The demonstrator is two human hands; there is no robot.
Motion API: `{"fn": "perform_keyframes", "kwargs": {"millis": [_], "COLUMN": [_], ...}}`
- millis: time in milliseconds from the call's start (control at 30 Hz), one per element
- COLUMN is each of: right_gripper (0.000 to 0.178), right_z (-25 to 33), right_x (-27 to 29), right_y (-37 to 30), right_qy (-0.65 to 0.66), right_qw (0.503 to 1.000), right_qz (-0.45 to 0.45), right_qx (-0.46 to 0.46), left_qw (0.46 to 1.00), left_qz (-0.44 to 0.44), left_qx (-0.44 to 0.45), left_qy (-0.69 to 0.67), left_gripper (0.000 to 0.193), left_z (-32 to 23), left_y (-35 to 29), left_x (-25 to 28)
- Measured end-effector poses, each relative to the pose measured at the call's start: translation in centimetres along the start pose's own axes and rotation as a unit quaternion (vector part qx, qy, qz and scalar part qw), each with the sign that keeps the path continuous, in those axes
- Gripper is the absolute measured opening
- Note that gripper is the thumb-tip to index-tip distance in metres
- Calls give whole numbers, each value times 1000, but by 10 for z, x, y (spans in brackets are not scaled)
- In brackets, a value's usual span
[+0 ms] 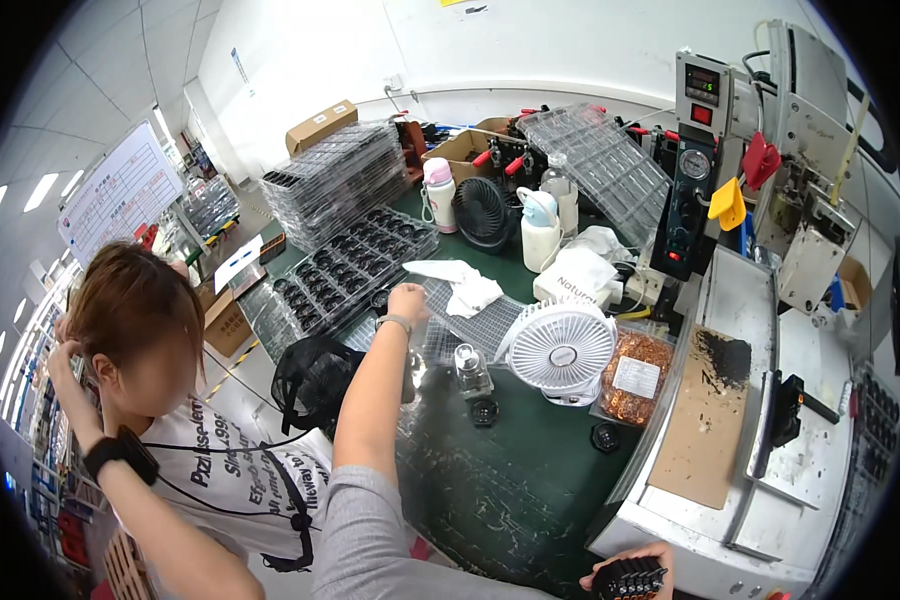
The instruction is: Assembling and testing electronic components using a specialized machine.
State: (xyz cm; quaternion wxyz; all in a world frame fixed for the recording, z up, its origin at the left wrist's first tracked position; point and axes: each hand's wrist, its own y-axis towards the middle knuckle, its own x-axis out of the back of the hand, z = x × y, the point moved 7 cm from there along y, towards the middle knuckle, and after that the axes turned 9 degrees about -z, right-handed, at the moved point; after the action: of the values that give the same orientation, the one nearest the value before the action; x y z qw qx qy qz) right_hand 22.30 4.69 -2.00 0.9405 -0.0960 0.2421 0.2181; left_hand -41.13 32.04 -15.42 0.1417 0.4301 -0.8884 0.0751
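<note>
My left hand reaches forward over the far left of the green table. Its fingers are curled closed near the edge of a clear plastic tray filled with black round parts; whatever they pinch is hidden. A crumpled white cloth lies just right of this hand, partly over a grey gridded mat. At the lower right, my right hand is closed around a ribbed black stack of small parts. Loose black round parts, one and another, rest on the table.
A white fan, a glass bottle and a bag of copper-coloured pieces stand mid-table. Stacked clear trays rise behind. A machine with a cardboard-covered bench is at right. Another person sits close on my left.
</note>
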Motion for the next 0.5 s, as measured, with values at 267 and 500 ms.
{"fn": "perform_keyframes", "kwargs": {"millis": [267,500], "right_gripper": [74,71], "right_z": [7,15], "right_x": [-10,-14], "right_y": [-5,-17], "right_qy": [-26,-35], "right_qw": [999,998], "right_qz": [29,48], "right_qx": [-26,8], "left_qw": [957,936], "left_qz": [-143,-134], "left_qx": [-232,-249], "left_qy": [99,211], "left_gripper": [12,21], "left_z": [-148,-152], "left_y": [-56,-66], "left_x": [73,75]}}
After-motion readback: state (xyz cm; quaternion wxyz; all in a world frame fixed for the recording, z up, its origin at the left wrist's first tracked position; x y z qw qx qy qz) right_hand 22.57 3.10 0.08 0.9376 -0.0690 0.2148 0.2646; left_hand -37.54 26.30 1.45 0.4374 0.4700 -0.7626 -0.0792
